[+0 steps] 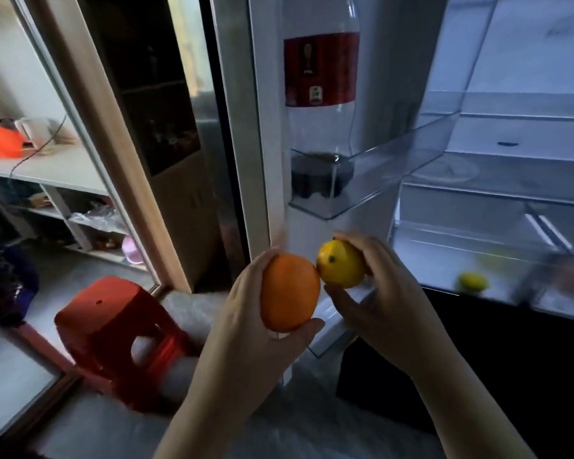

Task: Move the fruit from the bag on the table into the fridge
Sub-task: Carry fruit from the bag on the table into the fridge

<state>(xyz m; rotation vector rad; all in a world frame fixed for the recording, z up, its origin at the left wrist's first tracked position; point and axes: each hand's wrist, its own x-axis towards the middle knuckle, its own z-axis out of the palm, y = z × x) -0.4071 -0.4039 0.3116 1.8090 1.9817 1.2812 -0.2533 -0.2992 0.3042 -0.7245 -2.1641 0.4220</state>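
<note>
My left hand: my left hand (246, 313) sits at lower centre of the frame, fingers and thumb curled round an orange (289, 291). The thumb is under the fruit and the fingers are behind it.
My right hand: my right hand (381, 293), just right of the left one, grips a lemon (340, 268) between the thumb below and the fingers over the top.
Orange and lemon: I hold them side by side and their edges meet in the picture; I cannot tell whether they really touch. The lemon's dark stem end faces me.
Fridge: the fridge (527, 94) fills the right half of the frame, open and lit inside, with glass shelves one above the other.
Fruit already inside: a second lemon (473, 282) lies in the clear drawer (444, 246) at the bottom of the fridge, at right of the frame and well apart from my hands.
Door: the door shelf (395, 164) at upper centre carries a large bottle (322, 77) with a red label, standing upright with a little dark liquid at the bottom.
Floor: a red stool (113, 323) stands at lower left.
Far left: a white tabletop (47, 167) holds a pale kettle (34, 132) and something bright orange (0, 137) beside it; it is too blurred to say what it is.
</note>
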